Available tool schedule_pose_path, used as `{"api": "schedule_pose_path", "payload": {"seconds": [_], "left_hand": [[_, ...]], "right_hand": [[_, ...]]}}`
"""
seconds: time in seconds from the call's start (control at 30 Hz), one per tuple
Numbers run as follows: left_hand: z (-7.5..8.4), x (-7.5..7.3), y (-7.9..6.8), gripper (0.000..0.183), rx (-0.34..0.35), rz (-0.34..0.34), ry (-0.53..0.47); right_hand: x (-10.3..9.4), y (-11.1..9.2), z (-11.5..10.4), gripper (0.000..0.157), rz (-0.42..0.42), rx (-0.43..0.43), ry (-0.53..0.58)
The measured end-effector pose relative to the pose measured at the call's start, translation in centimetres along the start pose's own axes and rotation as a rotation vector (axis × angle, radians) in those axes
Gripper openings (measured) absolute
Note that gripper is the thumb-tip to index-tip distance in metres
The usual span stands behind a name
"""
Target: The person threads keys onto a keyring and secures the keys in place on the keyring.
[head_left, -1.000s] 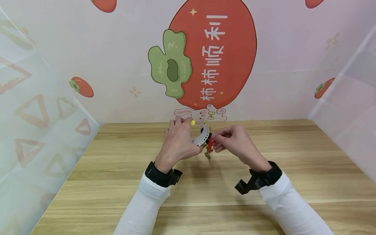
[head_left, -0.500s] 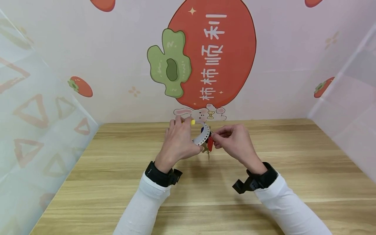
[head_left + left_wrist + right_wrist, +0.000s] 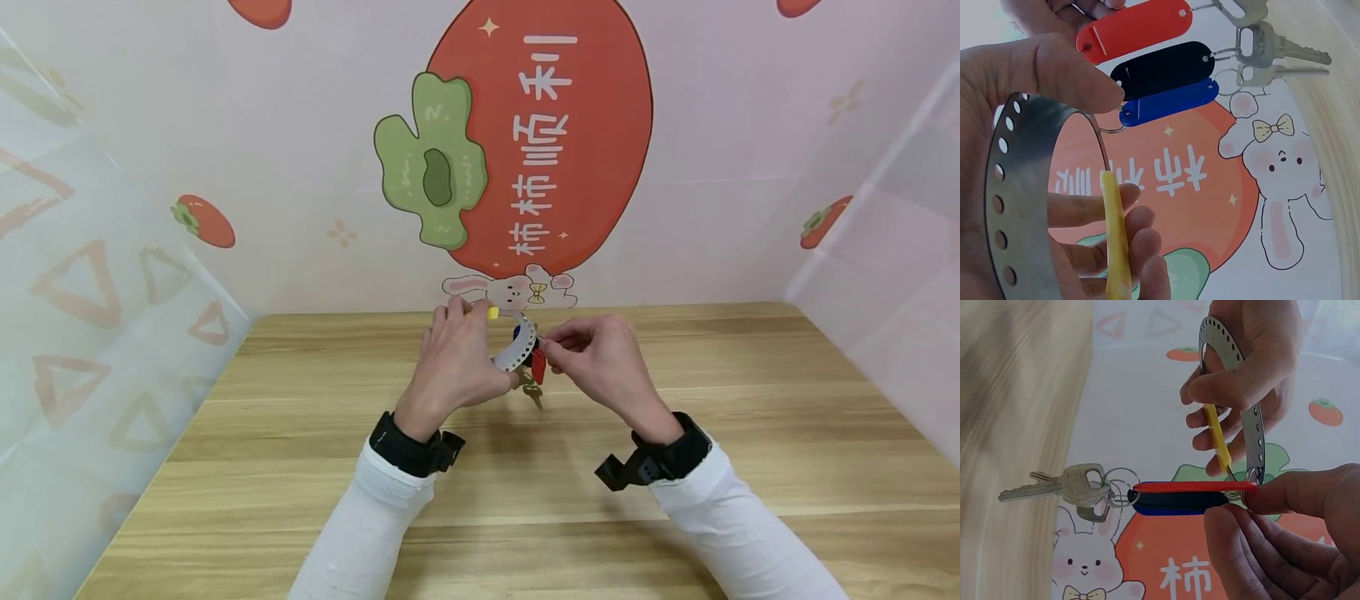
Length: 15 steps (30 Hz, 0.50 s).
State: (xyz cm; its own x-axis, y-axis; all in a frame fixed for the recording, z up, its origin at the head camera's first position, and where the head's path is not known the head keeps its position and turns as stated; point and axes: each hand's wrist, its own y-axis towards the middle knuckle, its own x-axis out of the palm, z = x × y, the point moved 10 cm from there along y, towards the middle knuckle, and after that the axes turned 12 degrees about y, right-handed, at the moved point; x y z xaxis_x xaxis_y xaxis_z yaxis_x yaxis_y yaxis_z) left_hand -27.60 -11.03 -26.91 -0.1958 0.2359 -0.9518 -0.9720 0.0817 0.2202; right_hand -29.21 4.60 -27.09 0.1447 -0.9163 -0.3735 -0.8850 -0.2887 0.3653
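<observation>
My left hand (image 3: 457, 358) grips a flat grey metal ring (image 3: 516, 354) with small holes punched along its edge. A yellow tag (image 3: 1114, 237) sits on the ring's far side, by the left fingertips. Red (image 3: 1138, 28), black (image 3: 1163, 69) and blue (image 3: 1169, 103) plastic key tags hang beside the ring, each carrying keys (image 3: 1079, 484) on a thin split ring. With thumb and forefinger, my right hand (image 3: 600, 358) pinches the small wire ring at the red tag's end, right at the punched rim. Its fingertips partly cover that wire ring.
Both hands are above a wooden table (image 3: 300, 500). Behind it stands a white backdrop (image 3: 300, 125) printed with persimmons and a rabbit. More printed sheet (image 3: 90, 333) runs along the left side. Black straps with cameras (image 3: 645, 467) sit on both wrists.
My right hand has shifted slightly left, close against the metal ring. The red tag and the hanging keys have swung a little. My left hand keeps its grip in nearly the same place.
</observation>
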Motion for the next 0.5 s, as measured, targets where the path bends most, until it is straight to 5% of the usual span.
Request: {"api": "schedule_pose_path", "payload": {"seconds": [0.5], "left_hand": [[0.1,0.2,-0.1,0.085,0.021,-0.015,0.012]], "right_hand": [[0.4,-0.1,-1.3,0.006,-0.071,-0.141,-0.068]]}}
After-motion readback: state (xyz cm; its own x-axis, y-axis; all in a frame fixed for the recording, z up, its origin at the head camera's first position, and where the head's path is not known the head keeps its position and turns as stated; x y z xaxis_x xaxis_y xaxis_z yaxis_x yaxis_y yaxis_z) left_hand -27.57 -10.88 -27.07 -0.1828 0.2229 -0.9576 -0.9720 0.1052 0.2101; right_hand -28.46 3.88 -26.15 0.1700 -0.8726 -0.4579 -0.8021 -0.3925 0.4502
